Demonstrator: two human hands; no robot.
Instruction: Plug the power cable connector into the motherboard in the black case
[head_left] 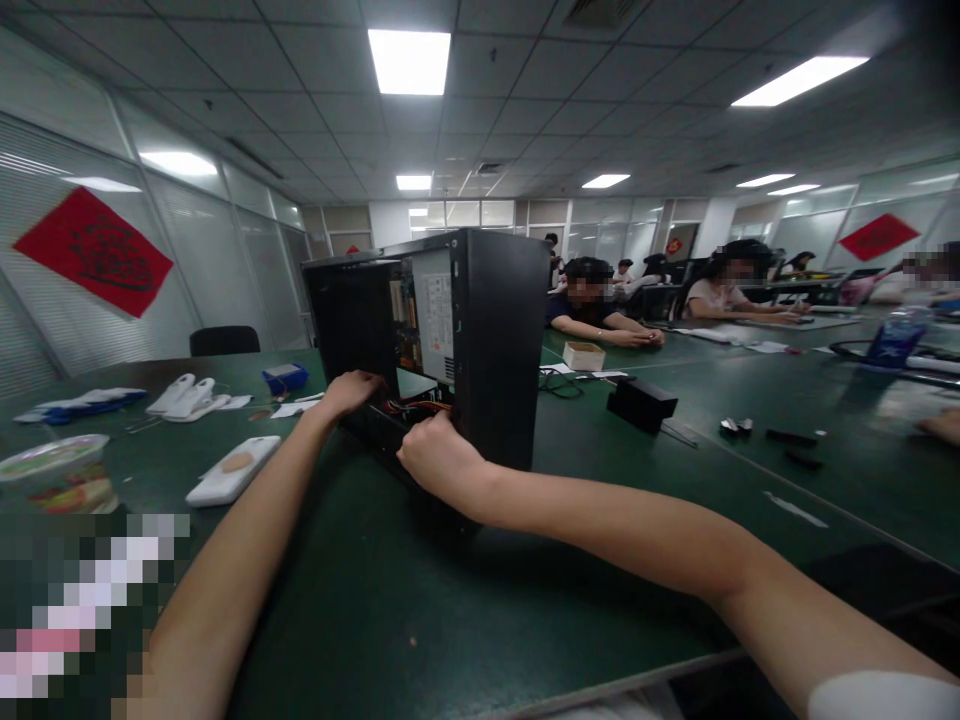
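Note:
A black desktop computer case (504, 350) stands on the green table with its side open toward me. Inside it a silver power supply (436, 315) with a label shows, and red, yellow and black cables (416, 406) run low in the opening. My left hand (354, 393) reaches into the lower left of the opening, fingers bent together, their tips lost in the dark interior. At the lower right edge, close to the cables, my right hand (441, 455) is closed with its fingers curled inward. What either hand grips is hidden.
Left on the table (375, 620) are a white power bank-like block (234, 472), a lidded food tub (60, 470) and a blue box (285, 377). Right of the case lie a black box-shaped part (642, 402), a small carton (583, 355) and a blue bottle (896, 335). People sit beyond.

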